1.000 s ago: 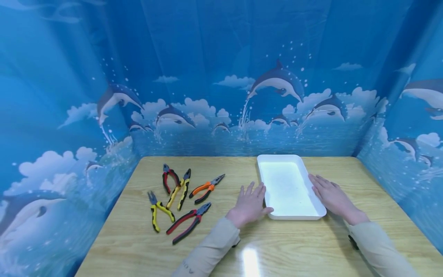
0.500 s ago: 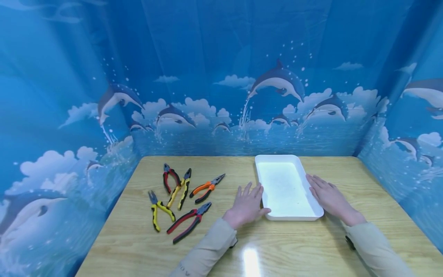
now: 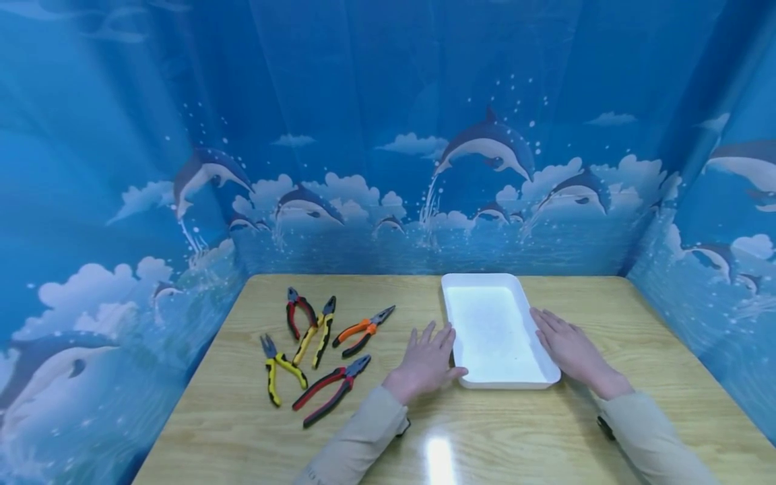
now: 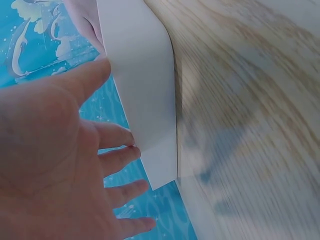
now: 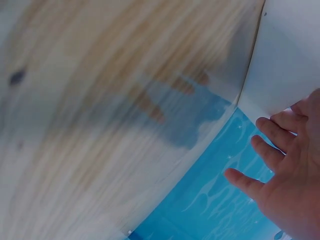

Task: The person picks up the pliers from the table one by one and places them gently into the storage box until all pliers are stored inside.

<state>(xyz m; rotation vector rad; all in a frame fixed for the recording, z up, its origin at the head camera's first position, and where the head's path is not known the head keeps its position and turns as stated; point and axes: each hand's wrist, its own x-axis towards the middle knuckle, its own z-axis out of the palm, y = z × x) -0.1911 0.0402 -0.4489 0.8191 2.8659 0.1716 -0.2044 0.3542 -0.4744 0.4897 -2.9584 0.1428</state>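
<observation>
Five pliers (image 3: 315, 347) lay loose on the counter (image 3: 242, 431), none yet moved; the left hand (image 3: 426, 360), fingers straight and spread, pressed the white tray (image 3: 494, 330) at its left wall; the right hand (image 3: 566, 347) likewise flanked its right; the tray held nothing.

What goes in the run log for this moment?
left hand: flat against white tray | right hand: flat against tray | five pliers: untouched

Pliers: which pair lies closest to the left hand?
The red-and-black pliers, at the front of the group, with its jaws pointing toward the left hand. The orange-handled pair lies farther back; the yellow pairs and the small red pair sit farther left.
</observation>
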